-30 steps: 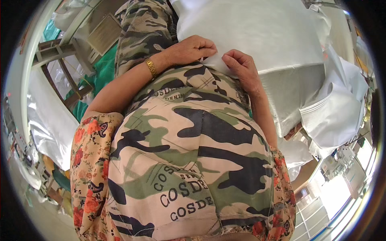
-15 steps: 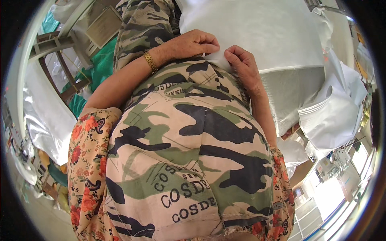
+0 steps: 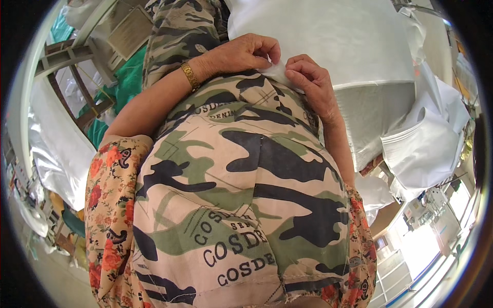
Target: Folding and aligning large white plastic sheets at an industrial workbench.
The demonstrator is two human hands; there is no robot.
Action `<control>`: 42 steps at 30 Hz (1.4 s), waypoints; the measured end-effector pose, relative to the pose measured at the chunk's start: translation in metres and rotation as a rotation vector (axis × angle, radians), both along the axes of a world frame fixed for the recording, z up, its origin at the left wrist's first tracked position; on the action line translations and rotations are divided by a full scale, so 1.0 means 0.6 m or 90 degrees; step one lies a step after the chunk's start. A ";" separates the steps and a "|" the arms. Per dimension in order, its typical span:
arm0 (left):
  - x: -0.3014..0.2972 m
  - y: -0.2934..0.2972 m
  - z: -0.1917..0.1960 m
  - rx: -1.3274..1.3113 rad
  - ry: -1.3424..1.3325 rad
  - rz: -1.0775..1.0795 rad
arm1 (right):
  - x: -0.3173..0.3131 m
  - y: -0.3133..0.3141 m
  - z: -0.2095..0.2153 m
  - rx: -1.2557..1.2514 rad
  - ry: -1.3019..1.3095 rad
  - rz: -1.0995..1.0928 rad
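A large white sheet of smooth, slightly shiny material [image 3: 328,36] lies over my lap and spreads away to the right. At its near edge, my left hand [image 3: 246,53] has thumb and fingertips pinched on a small raised bit of the sheet. A gold watch [image 3: 190,77] circles that wrist. Just to the right, my right hand [image 3: 314,84] is held with bent fingers and the thumb close under them, against the sheet's edge. Whatever lies between those fingertips is hidden. Both hands rest in front of a camouflage-print apron [image 3: 246,179].
A layered pile of white sheets [image 3: 423,149] hangs at the right. On the left are a brown frame like a stool's [image 3: 87,82], green cloth [image 3: 131,77] and more glossy white material [image 3: 59,149]. A bright window [image 3: 423,251] shows at lower right.
My left hand has risen slightly, and a bit of the white sheet now shows at its fingertips. My right hand's fingers have shifted a little; its thumb has moved slightly lower.
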State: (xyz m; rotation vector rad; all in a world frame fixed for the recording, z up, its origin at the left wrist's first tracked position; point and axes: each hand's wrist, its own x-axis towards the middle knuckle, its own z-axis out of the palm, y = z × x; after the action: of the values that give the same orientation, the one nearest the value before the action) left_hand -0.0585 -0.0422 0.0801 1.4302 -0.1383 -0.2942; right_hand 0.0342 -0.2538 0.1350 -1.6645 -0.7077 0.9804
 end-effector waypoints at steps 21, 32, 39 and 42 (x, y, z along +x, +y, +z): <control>-0.009 0.004 0.014 0.051 0.070 -0.015 | 0.000 0.015 0.001 -0.018 -0.043 0.019; -0.008 0.001 0.026 0.060 0.052 0.013 | -0.003 0.021 0.005 -0.055 -0.099 -0.005; -0.004 0.001 0.015 0.084 0.009 0.001 | -0.016 0.036 0.035 -0.079 -0.308 0.041; -0.004 -0.002 0.013 0.077 0.021 0.001 | -0.020 0.044 0.049 -0.138 -0.530 0.075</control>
State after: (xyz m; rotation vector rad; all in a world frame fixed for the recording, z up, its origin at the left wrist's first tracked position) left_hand -0.0610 -0.0434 0.0880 1.5443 -0.0935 -0.3288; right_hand 0.0220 -0.2273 0.1642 -2.2586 -1.2836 0.4102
